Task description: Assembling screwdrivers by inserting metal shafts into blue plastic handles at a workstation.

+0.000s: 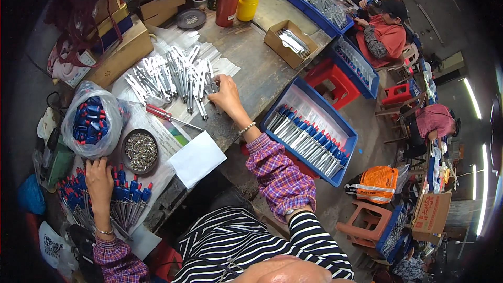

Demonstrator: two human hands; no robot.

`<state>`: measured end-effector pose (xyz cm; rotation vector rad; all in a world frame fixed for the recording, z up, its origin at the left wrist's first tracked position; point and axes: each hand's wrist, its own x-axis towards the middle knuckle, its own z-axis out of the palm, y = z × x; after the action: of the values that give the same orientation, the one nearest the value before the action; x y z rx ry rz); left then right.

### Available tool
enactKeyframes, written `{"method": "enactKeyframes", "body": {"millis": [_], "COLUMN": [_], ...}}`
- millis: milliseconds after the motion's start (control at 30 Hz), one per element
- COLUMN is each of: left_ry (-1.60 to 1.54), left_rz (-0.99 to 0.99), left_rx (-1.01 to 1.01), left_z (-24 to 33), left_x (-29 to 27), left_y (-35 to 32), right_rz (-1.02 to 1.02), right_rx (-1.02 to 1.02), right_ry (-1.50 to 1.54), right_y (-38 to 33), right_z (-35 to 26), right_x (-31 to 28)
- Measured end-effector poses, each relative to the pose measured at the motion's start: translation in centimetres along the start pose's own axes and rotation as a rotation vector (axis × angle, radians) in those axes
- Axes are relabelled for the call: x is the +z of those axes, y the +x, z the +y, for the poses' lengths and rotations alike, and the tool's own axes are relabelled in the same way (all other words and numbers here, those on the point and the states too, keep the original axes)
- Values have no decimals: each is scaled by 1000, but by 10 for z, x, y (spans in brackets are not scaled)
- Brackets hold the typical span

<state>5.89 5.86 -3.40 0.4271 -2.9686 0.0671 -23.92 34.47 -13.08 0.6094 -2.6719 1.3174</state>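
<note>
My left hand lies over a pile of blue-and-red-tipped metal pieces at the table's near left, fingers apart and holding nothing I can see. My right hand is at the right edge of a heap of bare metal rods, its fingers closed on a rod. Between the hands lie a red-handled screwdriver and a dark bowl of small metal parts. A clear plastic bag full of blue-and-red tips stands just beyond my left hand.
A white sheet overhangs the table's front edge. A blue tray of tipped pieces sits to the right, near a red stool. Farther back are an open carton, a brown cylinder and a yellow jar. Two people work beyond.
</note>
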Motion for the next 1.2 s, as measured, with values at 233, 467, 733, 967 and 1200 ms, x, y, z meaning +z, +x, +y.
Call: {"method": "enactKeyframes", "body": {"millis": [233, 467, 733, 967, 1200], "left_ry": [-19, -36, -1, -334, -1351], "left_rz": [-25, 38, 25, 35, -482], "left_rx": [-14, 46, 54, -62, -152], "left_z": [-1, 0, 5, 24, 91], "left_x": [-1, 0, -9, -26, -42], "left_y": [-1, 1, -4, -15, -24], "right_rz": [5, -5, -219, -616, -924], "right_rx": [64, 133, 265, 529, 581], "right_ry": [169, 241, 910, 1168, 1267], "right_y": [-2, 1, -26, -119, -186], "right_z": [-9, 11, -32, -77, -99], "right_x": [-18, -37, -77, -95, -55]}}
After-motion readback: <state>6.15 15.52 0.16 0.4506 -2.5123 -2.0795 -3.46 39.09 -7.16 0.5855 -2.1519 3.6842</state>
